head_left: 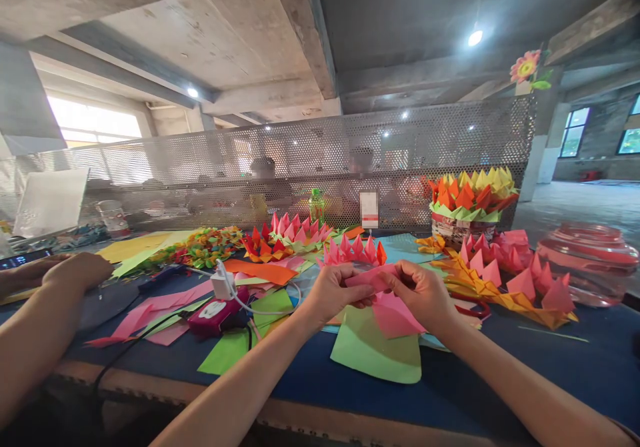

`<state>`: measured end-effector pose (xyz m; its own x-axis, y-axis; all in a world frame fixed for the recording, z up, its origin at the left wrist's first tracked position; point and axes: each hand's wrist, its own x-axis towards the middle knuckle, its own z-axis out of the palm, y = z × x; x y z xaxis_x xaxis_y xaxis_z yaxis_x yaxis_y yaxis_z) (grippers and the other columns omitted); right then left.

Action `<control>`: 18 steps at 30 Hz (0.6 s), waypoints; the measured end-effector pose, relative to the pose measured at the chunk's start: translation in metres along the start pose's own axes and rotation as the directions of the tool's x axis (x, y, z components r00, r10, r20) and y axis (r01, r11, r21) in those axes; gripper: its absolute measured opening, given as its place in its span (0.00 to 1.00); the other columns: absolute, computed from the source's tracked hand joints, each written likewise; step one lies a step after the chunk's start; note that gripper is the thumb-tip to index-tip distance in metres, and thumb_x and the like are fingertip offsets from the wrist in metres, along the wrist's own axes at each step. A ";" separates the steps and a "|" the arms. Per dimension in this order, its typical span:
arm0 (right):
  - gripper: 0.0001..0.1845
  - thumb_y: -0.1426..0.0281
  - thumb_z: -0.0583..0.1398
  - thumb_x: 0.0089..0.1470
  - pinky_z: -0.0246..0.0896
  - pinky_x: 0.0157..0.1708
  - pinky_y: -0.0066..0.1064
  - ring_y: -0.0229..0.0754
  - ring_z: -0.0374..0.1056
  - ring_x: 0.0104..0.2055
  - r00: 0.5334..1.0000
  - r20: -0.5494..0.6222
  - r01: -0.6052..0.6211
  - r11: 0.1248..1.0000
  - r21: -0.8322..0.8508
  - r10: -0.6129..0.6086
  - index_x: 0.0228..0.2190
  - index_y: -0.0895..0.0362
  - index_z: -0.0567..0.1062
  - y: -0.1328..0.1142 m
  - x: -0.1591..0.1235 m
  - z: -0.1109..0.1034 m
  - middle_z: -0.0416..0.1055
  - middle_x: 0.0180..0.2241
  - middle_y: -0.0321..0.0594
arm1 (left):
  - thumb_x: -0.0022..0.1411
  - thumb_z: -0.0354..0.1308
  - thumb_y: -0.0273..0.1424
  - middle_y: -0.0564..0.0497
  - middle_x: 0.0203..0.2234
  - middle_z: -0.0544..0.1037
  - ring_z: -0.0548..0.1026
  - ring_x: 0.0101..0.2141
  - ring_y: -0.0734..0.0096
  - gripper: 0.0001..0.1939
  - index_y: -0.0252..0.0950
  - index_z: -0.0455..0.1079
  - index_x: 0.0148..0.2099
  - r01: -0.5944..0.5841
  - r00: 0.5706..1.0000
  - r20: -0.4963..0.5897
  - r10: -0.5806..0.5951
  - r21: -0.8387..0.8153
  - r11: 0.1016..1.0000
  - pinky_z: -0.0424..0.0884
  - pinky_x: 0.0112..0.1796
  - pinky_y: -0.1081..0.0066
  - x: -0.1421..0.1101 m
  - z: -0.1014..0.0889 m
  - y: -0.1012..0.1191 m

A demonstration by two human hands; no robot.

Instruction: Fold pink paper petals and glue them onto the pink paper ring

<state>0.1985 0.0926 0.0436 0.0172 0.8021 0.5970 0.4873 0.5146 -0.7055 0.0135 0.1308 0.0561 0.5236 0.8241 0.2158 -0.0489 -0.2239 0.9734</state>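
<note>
Both my hands pinch one small piece of pink paper (373,276), which looks folded, above the table. My left hand (336,294) grips its left end between thumb and fingers. At its right end my right hand (419,294) is closed with thumb and fingertips. Below them lies a light green paper sheet (377,357), with a loose pink sheet (397,315) over its upper edge. Just behind my hands stands a row of pink folded-paper points (353,250). My fingers cover part of the held paper.
A purple power block (214,317) with a white charger (223,282) sits left of my hands among coloured papers. To the right are pink and orange folded pieces (520,280), a paper-petal basket (453,227) and a clear jar (590,260). Another person's hands (75,272) work at far left.
</note>
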 end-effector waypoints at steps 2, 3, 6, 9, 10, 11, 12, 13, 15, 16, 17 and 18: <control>0.18 0.58 0.59 0.56 0.49 0.23 0.26 0.34 0.58 0.21 1.000 -0.002 -0.004 1.000 0.001 0.004 0.21 0.56 0.67 -0.001 0.000 0.000 0.63 0.18 0.31 | 0.45 0.71 0.40 0.47 0.23 0.79 0.76 0.24 0.73 0.20 0.27 0.76 0.34 0.004 1.000 -0.003 -0.004 0.003 1.000 0.73 0.29 0.74 0.000 0.000 0.000; 0.18 0.58 0.59 0.56 0.48 0.22 0.26 0.34 0.57 0.21 1.000 -0.002 -0.005 1.000 0.004 0.005 0.21 0.56 0.67 -0.001 0.000 0.000 0.62 0.18 0.31 | 0.45 0.71 0.40 0.47 0.23 0.80 0.76 0.24 0.73 0.20 0.27 0.76 0.34 0.006 1.000 -0.002 -0.006 0.004 1.000 0.73 0.29 0.74 0.000 0.000 0.000; 0.19 0.58 0.60 0.55 0.48 0.23 0.27 0.34 0.56 0.21 1.000 -0.004 -0.008 1.000 0.022 0.008 0.20 0.56 0.65 0.001 0.000 0.000 0.61 0.18 0.30 | 0.45 0.71 0.40 0.46 0.24 0.80 0.76 0.24 0.73 0.20 0.27 0.76 0.33 0.010 1.000 -0.002 -0.010 0.008 1.000 0.73 0.29 0.73 0.000 0.000 0.000; 0.19 0.58 0.60 0.54 0.48 0.23 0.26 0.33 0.55 0.21 1.000 -0.002 -0.019 0.998 0.055 0.019 0.20 0.56 0.63 0.002 -0.001 0.001 0.59 0.18 0.29 | 0.44 0.71 0.39 0.45 0.24 0.80 0.76 0.23 0.73 0.20 0.27 0.76 0.33 0.010 1.000 -0.009 -0.010 0.012 1.000 0.72 0.29 0.74 0.000 0.000 0.001; 0.20 0.58 0.61 0.54 0.47 0.22 0.26 0.33 0.54 0.21 1.000 0.000 -0.025 0.997 0.072 0.025 0.19 0.56 0.63 0.003 0.000 0.001 0.58 0.17 0.29 | 0.44 0.72 0.39 0.45 0.24 0.80 0.76 0.23 0.73 0.19 0.27 0.75 0.32 0.009 1.000 -0.011 -0.009 0.013 1.000 0.72 0.28 0.74 0.000 0.000 0.001; 0.20 0.58 0.61 0.53 0.47 0.22 0.26 0.33 0.53 0.21 0.999 0.006 -0.032 0.995 0.092 0.032 0.19 0.56 0.62 0.002 0.000 0.002 0.57 0.17 0.28 | 0.44 0.72 0.38 0.45 0.23 0.80 0.76 0.22 0.74 0.19 0.27 0.75 0.32 0.009 1.000 -0.012 -0.009 0.014 1.000 0.72 0.28 0.74 0.000 0.000 0.002; 0.20 0.57 0.61 0.53 0.47 0.22 0.26 0.33 0.53 0.21 0.999 0.020 -0.042 0.992 0.118 0.040 0.20 0.56 0.62 0.002 0.000 0.002 0.57 0.18 0.28 | 0.44 0.72 0.39 0.46 0.23 0.80 0.76 0.22 0.74 0.19 0.27 0.75 0.32 0.009 1.000 -0.013 -0.009 0.013 1.000 0.72 0.28 0.74 0.000 0.000 0.003; 0.19 0.57 0.60 0.53 0.48 0.22 0.25 0.33 0.54 0.21 0.998 0.043 -0.055 0.987 0.149 0.049 0.20 0.56 0.63 0.001 0.000 0.002 0.58 0.18 0.29 | 0.44 0.72 0.39 0.46 0.23 0.80 0.76 0.22 0.73 0.19 0.27 0.75 0.32 0.008 1.000 -0.014 -0.008 0.011 1.000 0.72 0.28 0.74 -0.001 0.001 0.003; 0.17 0.56 0.60 0.53 0.52 0.22 0.25 0.33 0.58 0.22 0.991 0.113 -0.093 0.973 0.210 0.070 0.24 0.56 0.67 -0.002 0.001 0.002 0.63 0.20 0.30 | 0.44 0.71 0.39 0.45 0.23 0.80 0.76 0.23 0.72 0.20 0.27 0.75 0.32 0.007 1.000 -0.012 -0.007 0.005 1.000 0.73 0.28 0.73 -0.002 0.001 0.005; 0.17 0.55 0.61 0.52 0.54 0.23 0.25 0.34 0.60 0.23 0.985 0.153 -0.118 0.965 0.235 0.083 0.26 0.57 0.69 -0.003 0.001 0.002 0.66 0.22 0.31 | 0.44 0.71 0.39 0.45 0.24 0.80 0.77 0.24 0.71 0.20 0.27 0.76 0.33 0.005 1.000 -0.010 -0.005 0.001 1.000 0.73 0.29 0.73 -0.002 0.001 0.006; 0.17 0.55 0.62 0.51 0.55 0.23 0.25 0.34 0.62 0.23 0.977 0.193 -0.143 0.956 0.255 0.095 0.28 0.57 0.71 -0.004 0.001 0.003 0.68 0.23 0.32 | 0.44 0.71 0.39 0.45 0.24 0.80 0.77 0.24 0.71 0.20 0.27 0.76 0.33 0.002 1.000 -0.012 -0.003 -0.003 1.000 0.73 0.29 0.73 -0.002 0.001 0.006; 0.17 0.55 0.63 0.50 0.56 0.23 0.25 0.35 0.63 0.24 0.967 0.230 -0.169 0.948 0.269 0.107 0.30 0.58 0.72 -0.004 0.001 0.003 0.70 0.24 0.33 | 0.44 0.71 0.39 0.46 0.24 0.80 0.77 0.24 0.71 0.20 0.27 0.76 0.34 0.000 1.000 -0.015 0.000 -0.006 1.000 0.73 0.29 0.73 -0.002 0.001 0.007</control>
<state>0.1937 0.0922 0.0463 -0.1315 0.9006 0.4142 0.2238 0.4340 -0.8727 0.0130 0.1267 0.0620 0.5108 0.8319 0.2168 -0.0542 -0.2205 0.9739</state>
